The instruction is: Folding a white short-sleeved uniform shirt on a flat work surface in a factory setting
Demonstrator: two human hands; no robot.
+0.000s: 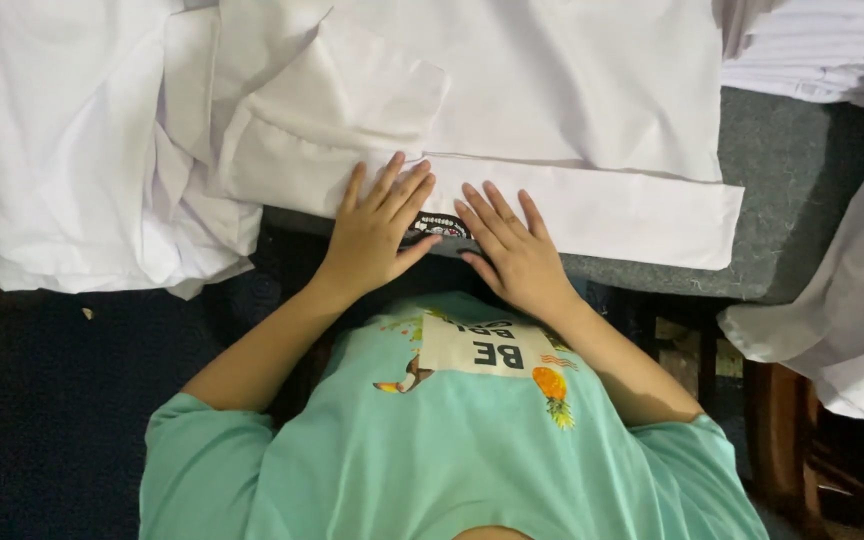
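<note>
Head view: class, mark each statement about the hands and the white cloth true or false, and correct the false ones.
1. Both hands lie flat on the white garment. True.
2. The left hand holds scissors. False: it holds nothing, palm down on the cloth.
3. The right hand lies beside the left. True.
4. The grey table is bare. False: white cloth covers most of it.
5. A stack of folded white cloth lies at top right. True.
</note>
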